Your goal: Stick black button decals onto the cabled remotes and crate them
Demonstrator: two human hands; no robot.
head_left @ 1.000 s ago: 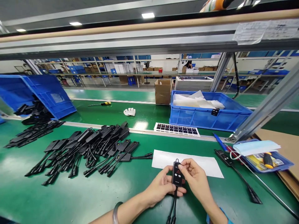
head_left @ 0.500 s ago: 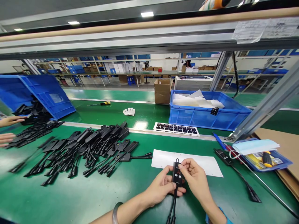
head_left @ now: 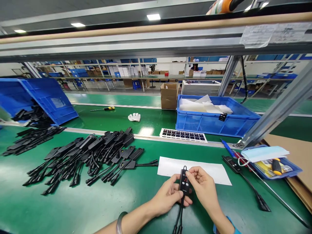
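My left hand is closed round a small black cable controller, its thumb across the lower front. The controller stands nearly upright, loop at the top, two cables hanging down. Its face shows white buttons and red marks. My right hand is pinched at the upper right of the controller, thumb on the face near the edge; its other fingers are curled. Beyond both hands lies a white sheet. Farther back is a sheet of black labels. Another controller with a cable lies to the right.
A pile of black controllers spreads over the left of the green bench. A tipped blue crate stands behind it. At the back are a blue bin with papers, a screwdriver and a white glove. A tray sits right.
The other person's hands at the far left have gone out of view, and a controller that was moving there now lies with the pile. My own hands have hardly moved.
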